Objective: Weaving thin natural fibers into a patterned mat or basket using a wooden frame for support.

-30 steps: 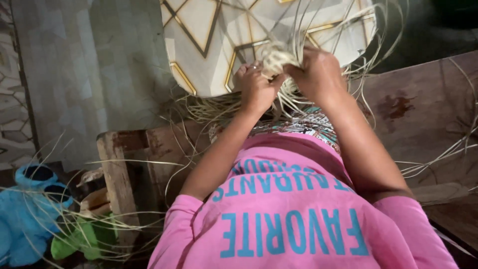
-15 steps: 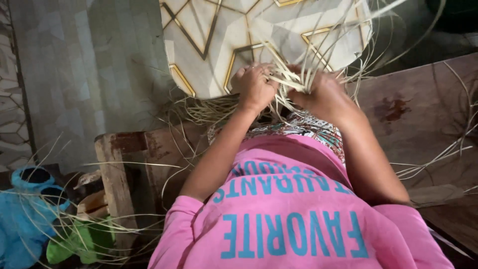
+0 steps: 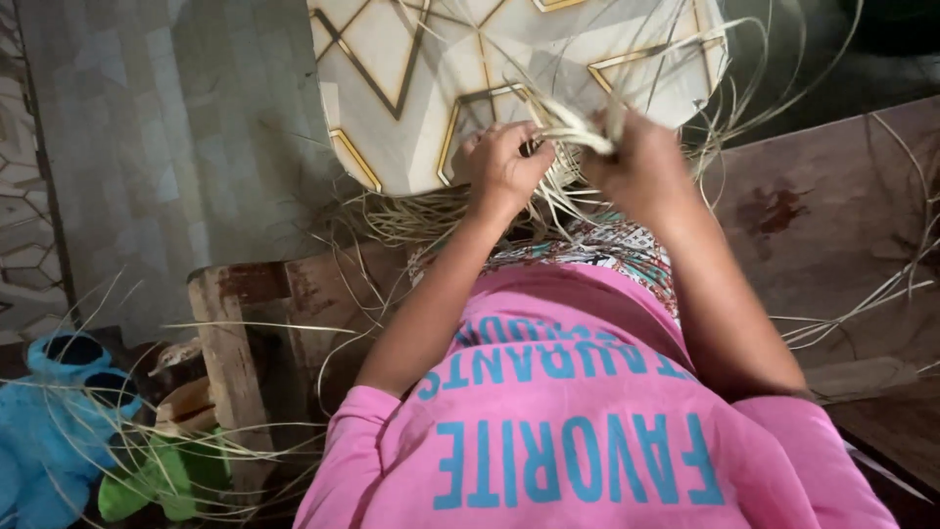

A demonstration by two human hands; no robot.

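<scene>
Both hands gripping pale straw strands

The left hand (image 3: 501,168) and right hand (image 3: 641,168) each close on the bundle of straw strands (image 3: 573,127) between them, above the patterned floor tile (image 3: 411,69); loose strands trail beneath both wrists.

No packages, labels, signs or screens show here. The nearest thing to one is the blue block lettering (image 3: 558,456) printed across the front of the pink shirt (image 3: 587,392), low in the middle of the view. It runs in two rows, the lower row large, the upper row smaller and partly folded into the cloth.
</scene>
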